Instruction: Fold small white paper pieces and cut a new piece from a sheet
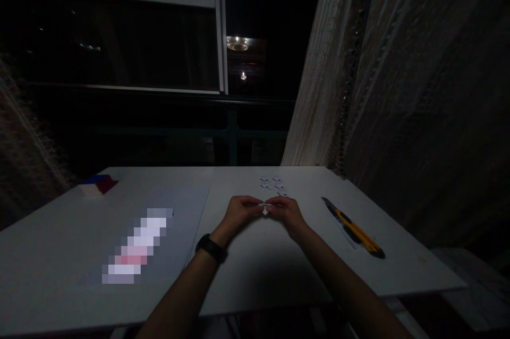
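Both my hands meet over the middle of a white table. My left hand and my right hand each pinch one end of a small white cut-out piece held between them just above the tabletop. A dark watch sits on my left wrist. Just beyond my hands, several similar small white pieces lie on the table.
A yellow and black utility knife lies to the right of my hands. A red and blue block sits at the far left corner. A blurred patch lies on the left side. Curtains hang right; a dark window is behind.
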`<action>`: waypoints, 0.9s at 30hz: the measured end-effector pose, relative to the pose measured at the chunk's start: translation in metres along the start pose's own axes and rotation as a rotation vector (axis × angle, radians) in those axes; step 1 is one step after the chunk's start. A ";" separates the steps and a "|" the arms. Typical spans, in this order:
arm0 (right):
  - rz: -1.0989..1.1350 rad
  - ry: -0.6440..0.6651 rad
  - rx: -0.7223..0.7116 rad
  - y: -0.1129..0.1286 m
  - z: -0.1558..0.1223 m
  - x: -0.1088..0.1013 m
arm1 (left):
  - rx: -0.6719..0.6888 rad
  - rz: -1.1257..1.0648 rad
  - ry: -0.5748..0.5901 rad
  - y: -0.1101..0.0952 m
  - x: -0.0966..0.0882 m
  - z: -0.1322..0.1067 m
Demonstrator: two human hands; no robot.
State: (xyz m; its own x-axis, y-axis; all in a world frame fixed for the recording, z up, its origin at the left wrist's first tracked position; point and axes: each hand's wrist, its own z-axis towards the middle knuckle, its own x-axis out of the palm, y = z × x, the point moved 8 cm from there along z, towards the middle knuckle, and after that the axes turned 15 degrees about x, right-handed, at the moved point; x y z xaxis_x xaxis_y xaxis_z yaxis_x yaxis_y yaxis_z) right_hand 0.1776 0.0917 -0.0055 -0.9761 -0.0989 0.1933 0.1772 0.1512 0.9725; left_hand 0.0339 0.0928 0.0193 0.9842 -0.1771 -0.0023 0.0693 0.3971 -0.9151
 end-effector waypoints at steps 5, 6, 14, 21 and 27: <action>-0.018 0.004 -0.019 0.002 -0.001 0.000 | 0.036 0.013 0.048 -0.002 0.001 0.001; -0.027 -0.001 -0.021 0.003 -0.001 -0.001 | 0.042 0.025 0.056 -0.002 0.001 0.001; -0.054 -0.015 -0.014 0.005 -0.003 -0.001 | -0.007 -0.044 0.030 0.003 0.002 -0.002; -0.078 0.025 -0.016 0.004 -0.002 0.002 | -0.116 -0.175 0.055 0.007 0.004 -0.006; -0.023 0.071 -0.022 0.005 -0.005 0.006 | -0.086 -0.194 0.034 0.008 0.005 -0.005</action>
State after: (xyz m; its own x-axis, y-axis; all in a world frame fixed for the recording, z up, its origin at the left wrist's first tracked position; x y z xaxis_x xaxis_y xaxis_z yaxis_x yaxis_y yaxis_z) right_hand 0.1729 0.0867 0.0014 -0.9687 -0.1719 0.1792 0.1586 0.1269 0.9792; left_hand 0.0381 0.0904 0.0098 0.9476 -0.2738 0.1648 0.2412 0.2743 -0.9309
